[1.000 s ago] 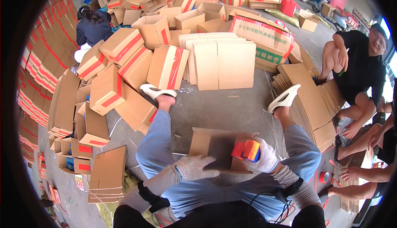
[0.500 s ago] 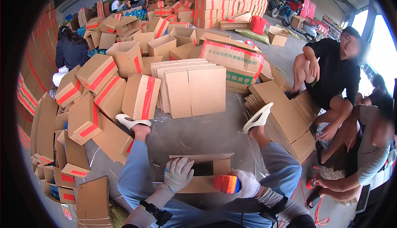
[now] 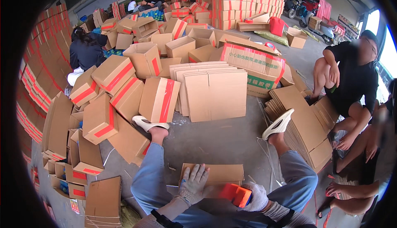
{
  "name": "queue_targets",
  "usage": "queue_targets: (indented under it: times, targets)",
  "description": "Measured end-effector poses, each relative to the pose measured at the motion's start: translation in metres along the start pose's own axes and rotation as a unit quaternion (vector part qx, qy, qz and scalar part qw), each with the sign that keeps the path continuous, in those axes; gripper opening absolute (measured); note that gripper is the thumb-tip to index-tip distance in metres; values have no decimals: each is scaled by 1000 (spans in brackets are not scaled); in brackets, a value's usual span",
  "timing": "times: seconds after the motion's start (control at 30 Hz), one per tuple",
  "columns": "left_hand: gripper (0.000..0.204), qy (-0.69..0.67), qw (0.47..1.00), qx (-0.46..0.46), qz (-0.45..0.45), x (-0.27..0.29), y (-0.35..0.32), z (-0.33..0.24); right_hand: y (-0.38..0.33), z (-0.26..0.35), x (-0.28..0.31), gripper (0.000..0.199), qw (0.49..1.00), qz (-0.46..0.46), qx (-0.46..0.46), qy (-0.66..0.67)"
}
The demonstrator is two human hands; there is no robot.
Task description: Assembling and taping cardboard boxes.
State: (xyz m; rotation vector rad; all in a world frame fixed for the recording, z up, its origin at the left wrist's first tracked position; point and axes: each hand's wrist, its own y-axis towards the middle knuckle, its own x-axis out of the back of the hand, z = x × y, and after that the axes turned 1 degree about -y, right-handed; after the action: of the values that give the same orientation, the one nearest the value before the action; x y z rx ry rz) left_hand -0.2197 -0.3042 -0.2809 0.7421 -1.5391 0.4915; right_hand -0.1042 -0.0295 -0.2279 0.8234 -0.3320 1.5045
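Note:
A small cardboard box (image 3: 226, 171) stands between my legs, its top flaps folded over. Flat on its left part rests my left hand (image 3: 195, 183), in a light glove, with the fingers stretched out and slightly apart. My right hand (image 3: 257, 197), also gloved, is closed around an orange tape dispenser (image 3: 235, 194) at the box's near right side. The dispenser is partly blurred, and the near side of the box is hidden behind my hands.
Flattened cartons (image 3: 215, 95) lean ahead, with another flat stack (image 3: 304, 124) at my right. Open and taped boxes (image 3: 159, 100) pile up ahead and left. A printed carton (image 3: 254, 69) stands behind. Two people sit at the right, one in black (image 3: 351, 75).
The box's opening was showing dark inside; now its flaps cover it. My left hand has gone from curled at the box's edge to flat on top. The view has swung slightly left.

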Motion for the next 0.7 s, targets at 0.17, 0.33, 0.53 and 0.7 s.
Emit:
queue_targets:
  times: [0.17,0.33,0.53,0.7]
  targets:
    - [77,-2,998,67,11,-6,15,-11,54,19,36,66,998,63,9,-31]
    - [74,-5,995,99,-17,-16,9,-15,100,10,21,60,980,174,5,-98]
    - [61,-733,616,224,-181,-11,11,-18,119,24,12,61,978,163,27,-126]
    - [61,-651,708,164,-220,26,11,-78,116,30,10,62,983,152,45,-97]
